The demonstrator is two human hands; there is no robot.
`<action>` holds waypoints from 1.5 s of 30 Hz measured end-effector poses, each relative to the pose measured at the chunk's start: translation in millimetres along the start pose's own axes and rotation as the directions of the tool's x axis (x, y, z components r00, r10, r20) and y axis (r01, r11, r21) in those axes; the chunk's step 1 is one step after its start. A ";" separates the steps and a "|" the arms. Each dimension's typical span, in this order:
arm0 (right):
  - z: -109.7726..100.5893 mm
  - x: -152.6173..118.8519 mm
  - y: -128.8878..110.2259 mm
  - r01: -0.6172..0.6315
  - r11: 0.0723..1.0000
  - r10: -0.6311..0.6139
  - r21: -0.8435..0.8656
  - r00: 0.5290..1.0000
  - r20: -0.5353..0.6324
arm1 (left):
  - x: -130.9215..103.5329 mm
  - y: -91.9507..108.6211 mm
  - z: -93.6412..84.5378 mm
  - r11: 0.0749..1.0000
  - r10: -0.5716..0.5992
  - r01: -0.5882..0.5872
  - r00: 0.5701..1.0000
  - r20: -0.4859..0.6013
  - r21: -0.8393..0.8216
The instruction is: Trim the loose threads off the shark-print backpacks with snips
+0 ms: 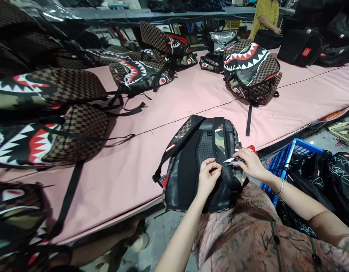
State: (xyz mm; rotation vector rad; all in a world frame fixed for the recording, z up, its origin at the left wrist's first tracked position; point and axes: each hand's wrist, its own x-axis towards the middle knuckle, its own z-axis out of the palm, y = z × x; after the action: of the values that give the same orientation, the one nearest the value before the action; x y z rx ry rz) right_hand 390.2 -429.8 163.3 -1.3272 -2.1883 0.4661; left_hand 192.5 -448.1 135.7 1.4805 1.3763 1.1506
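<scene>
A black backpack [185, 170] with checkered and camouflage trim lies at the table's front edge, its padded back panel and shoulder straps facing up. My right hand [249, 162] is closed around small thread snips [231, 161], whose pointed metal blades face left over the shoulder strap. Just left of the blade tips, my left hand [210, 175] rests over the back panel with thumb and forefinger pinched together. Whatever lies between those fingertips is too small to make out. Something red [252, 149] shows behind my right hand.
Several shark-mouth backpacks [75, 132] cover the left of the pink-covered table [120, 189]. Another backpack [250, 71] sits toward the back right. A blue crate [295, 145] with black bags stands at my right. A person in yellow [265, 17] handles black bags across the table.
</scene>
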 end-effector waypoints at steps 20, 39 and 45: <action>23.7 -33.8 41.5 -0.366 0.756 0.450 0.543 0.893 -0.023 | 8.7 -28.1 -29.2 0.985 -0.162 0.169 0.975 0.153 -0.036; 46.5 -49.5 40.4 -0.451 0.479 0.571 0.753 0.811 0.123 | 151.5 -33.3 -126.4 0.684 0.041 0.147 0.970 -0.239 0.714; 51.9 -83.2 38.3 -0.538 0.431 0.466 0.725 0.820 0.332 | 83.6 -27.0 -53.5 0.723 0.032 -0.068 0.997 0.065 0.688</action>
State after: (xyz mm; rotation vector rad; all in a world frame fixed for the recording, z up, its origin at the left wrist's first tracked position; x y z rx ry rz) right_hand 417.1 -487.2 79.3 -1.3692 -1.2199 1.5586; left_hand 133.5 -363.9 132.9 2.0522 1.8579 0.6206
